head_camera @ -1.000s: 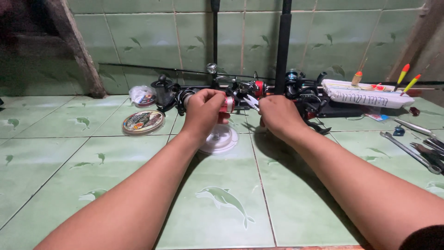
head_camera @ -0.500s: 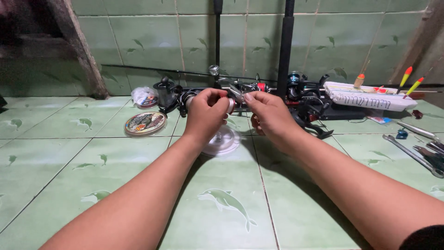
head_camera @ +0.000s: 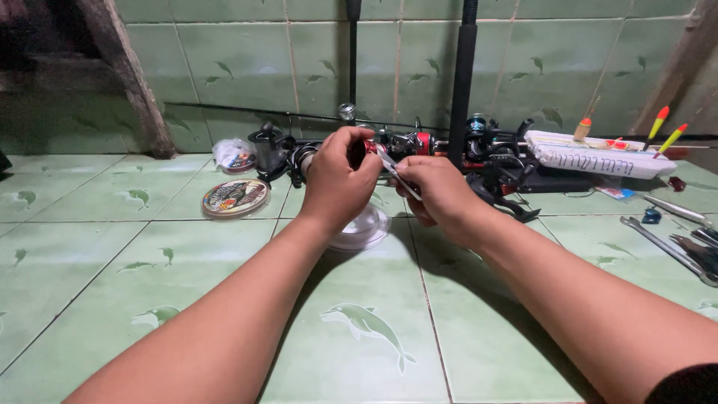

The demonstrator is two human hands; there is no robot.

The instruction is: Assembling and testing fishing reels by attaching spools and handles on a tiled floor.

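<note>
Since a moment earlier both my hands had lifted a little higher off the green tiled floor (head_camera: 359,337) and drawn closer together, nearer the back wall. My left hand (head_camera: 336,179) was curled tight around a small fishing reel with a red spool (head_camera: 368,147), of which only the red edge and a bit of dark body showed between my thumb and fingers. My right hand (head_camera: 441,196) was pinched around a thin silvery metal tool (head_camera: 395,168), its tip pointing up towards the reel; I could not tell whether the tip touched it. Both were held above the floor, in front of the middle of the back wall.

Beneath my left hand a clear round plastic line spool (head_camera: 365,228) lay flat on the tile. To its left, nearer the back-left corner, lay a flat round spool of line with a printed label (head_camera: 235,197), and behind that a small crumpled clear plastic bag (head_camera: 235,155). Along the foot of the wall sat a cluster of black fishing reels (head_camera: 486,150), with a white foam block (head_camera: 598,153) holding orange and yellow floats to the right. Grey metal wrenches (head_camera: 673,251) lay at the floor's right edge.
</note>
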